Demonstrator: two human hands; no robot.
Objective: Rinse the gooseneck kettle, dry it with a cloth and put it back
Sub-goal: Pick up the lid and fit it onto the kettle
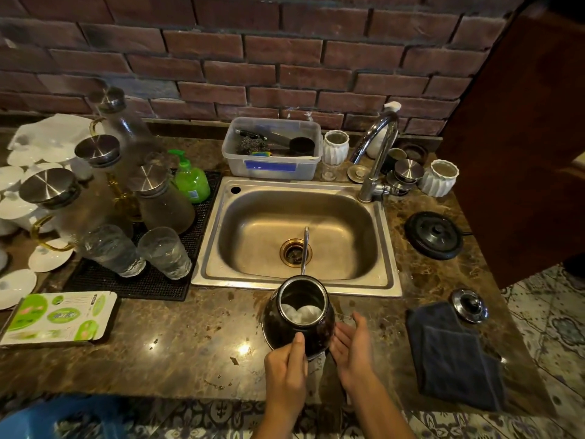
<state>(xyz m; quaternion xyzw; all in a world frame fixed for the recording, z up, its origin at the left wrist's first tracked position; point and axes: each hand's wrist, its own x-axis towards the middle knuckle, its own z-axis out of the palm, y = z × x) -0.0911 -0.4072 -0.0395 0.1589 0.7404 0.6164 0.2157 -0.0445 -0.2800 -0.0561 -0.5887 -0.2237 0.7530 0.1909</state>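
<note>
The black gooseneck kettle (pixel 299 315) stands lidless on the counter just in front of the sink (pixel 297 236), its thin spout reaching out over the drain. Something white, like a wad of paper, lies inside it. My left hand (pixel 286 372) grips the kettle's handle at the near side, thumb up against the body. My right hand (pixel 351 350) hovers open beside the kettle's right flank, fingers spread, holding nothing. A dark blue cloth (pixel 456 356) lies folded on the counter to the right. The kettle's lid (pixel 470 305) rests by the cloth, and its round black base (pixel 433 234) sits further back.
A chrome faucet (pixel 376 153) rises at the sink's back right. Glass carafes and tumblers (pixel 164 251) crowd a black mat on the left, beside white plates and a green soap bottle (pixel 191 179). A plastic tub (pixel 272 150) sits behind the sink. A green-printed box (pixel 60 318) lies front left.
</note>
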